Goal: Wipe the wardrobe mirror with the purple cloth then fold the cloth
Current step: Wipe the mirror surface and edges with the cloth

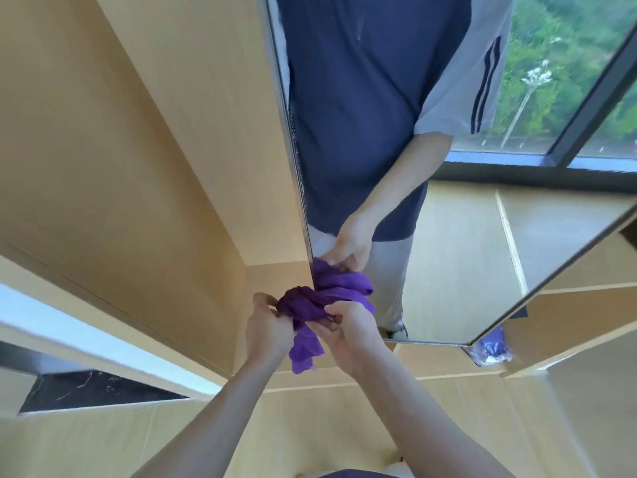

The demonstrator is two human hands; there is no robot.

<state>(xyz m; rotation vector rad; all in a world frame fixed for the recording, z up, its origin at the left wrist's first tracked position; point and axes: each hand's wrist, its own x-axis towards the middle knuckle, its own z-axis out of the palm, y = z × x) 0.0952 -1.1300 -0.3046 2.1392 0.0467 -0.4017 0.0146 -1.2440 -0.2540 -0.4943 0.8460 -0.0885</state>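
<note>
Bunched purple cloth (305,315), tail hanging down

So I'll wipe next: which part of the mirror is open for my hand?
Open glass lies right of the purple cloth, up to the mirror's slanted right edge. The lower left corner is crowded by the left hand, right hand and cloth.

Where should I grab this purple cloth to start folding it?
The purple cloth is bunched between the left hand and right hand. Probably take the loose tail hanging below, from underneath; it is the only free end showing.
</note>
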